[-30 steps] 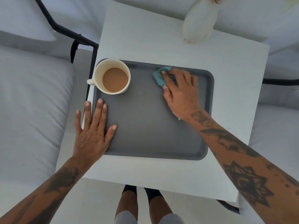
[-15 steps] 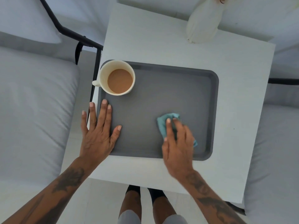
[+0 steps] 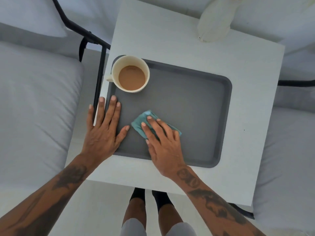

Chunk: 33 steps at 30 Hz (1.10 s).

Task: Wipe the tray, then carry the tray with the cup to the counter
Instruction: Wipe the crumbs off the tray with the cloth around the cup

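A dark grey tray [image 3: 196, 103] lies on a small white table [image 3: 170, 40]. A cream cup [image 3: 130, 74] of milky coffee stands in the tray's far left corner, handle pointing left. My left hand [image 3: 104, 132] lies flat with fingers spread over the tray's near left corner and rim. My right hand [image 3: 162, 142] presses a folded teal cloth [image 3: 142, 122] onto the tray floor near the front, just right of my left thumb. Most of the cloth is under my fingers.
A white vase [image 3: 214, 23] stands at the table's far edge. Grey cushioned seats [image 3: 34, 108] with black metal frames [image 3: 100, 68] flank the table on both sides. My legs [image 3: 150, 210] show below the table's near edge.
My right hand swept the cloth from the tray's far middle down to the near edge, then left toward my left hand. My left hand stayed on the tray's corner.
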Each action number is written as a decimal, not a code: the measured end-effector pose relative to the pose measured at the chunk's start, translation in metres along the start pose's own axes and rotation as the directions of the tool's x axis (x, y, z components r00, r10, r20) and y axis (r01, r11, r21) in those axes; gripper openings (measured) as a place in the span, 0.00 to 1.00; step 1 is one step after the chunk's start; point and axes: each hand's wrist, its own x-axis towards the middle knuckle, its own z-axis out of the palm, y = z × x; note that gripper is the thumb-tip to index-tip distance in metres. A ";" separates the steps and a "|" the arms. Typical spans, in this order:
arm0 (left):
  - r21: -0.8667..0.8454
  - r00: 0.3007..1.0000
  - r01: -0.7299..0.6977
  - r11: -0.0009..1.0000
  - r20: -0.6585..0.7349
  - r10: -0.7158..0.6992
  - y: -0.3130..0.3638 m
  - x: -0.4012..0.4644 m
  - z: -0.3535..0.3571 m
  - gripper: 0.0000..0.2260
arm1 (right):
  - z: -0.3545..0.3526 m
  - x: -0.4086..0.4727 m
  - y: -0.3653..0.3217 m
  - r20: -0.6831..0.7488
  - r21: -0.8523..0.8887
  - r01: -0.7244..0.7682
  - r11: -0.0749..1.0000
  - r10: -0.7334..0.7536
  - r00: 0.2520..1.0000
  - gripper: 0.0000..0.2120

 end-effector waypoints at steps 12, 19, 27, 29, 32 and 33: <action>0.033 0.999 -0.035 0.999 -0.023 0.035 -0.007 0.002 0.002 0.33 | -0.030 -0.063 0.100 -0.106 -0.184 -0.224 0.957 0.208 0.972 0.24; 0.004 0.999 0.019 1.000 0.026 -0.020 0.001 -0.001 0.002 0.34 | -0.050 0.042 0.124 -0.231 -0.129 -0.483 0.866 0.448 0.864 0.24; -0.040 0.990 0.049 0.998 0.131 -0.044 0.004 -0.001 -0.010 0.35 | -0.031 -0.027 0.036 -0.113 0.050 -0.432 0.900 0.435 0.893 0.28; -0.085 0.983 0.080 0.993 0.172 -0.064 0.005 0.003 -0.022 0.36 | -0.041 -0.041 0.035 -0.084 0.272 -0.394 0.878 0.430 0.899 0.26; -0.234 0.962 0.260 0.937 0.142 -0.231 0.023 -0.002 -0.053 0.35 | -0.081 -0.052 0.041 0.131 0.747 -0.521 0.413 0.677 0.724 0.18; -0.310 0.948 0.317 0.896 0.117 -0.294 0.036 -0.006 -0.066 0.34 | -0.098 -0.058 0.043 0.283 0.840 -0.520 0.156 0.692 0.664 0.16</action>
